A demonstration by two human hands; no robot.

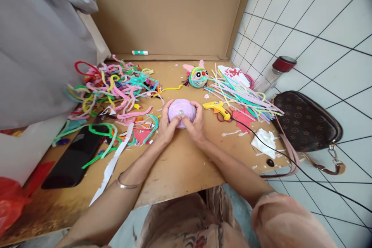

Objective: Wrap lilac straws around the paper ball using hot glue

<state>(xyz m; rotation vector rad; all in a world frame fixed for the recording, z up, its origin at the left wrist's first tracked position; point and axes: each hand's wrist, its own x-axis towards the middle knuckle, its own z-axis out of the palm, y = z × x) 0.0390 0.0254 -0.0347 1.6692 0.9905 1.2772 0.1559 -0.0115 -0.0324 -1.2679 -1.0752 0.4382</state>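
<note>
Between my hands, over the middle of the table, is a round lilac ball (182,105) that looks wound with fuzzy craft stems. A small pale, shiny spot shows at its centre. My left hand (167,123) wraps its left side and my right hand (197,124) its right side, with both thumbs pressed close together on the near face. Just right of my right hand lies a yellow hot glue gun (217,109). Behind the ball sits a decorated ball (198,76) with pink ears, googly eyes and a red nose.
Tangled pipe cleaners (116,85) heap at the left, near a black phone (74,157). Straight pipe cleaners (241,93) lie at the right, beside a crumpled white tissue (264,142). A brown handbag (308,120) and a black cord (270,147) are at the right edge.
</note>
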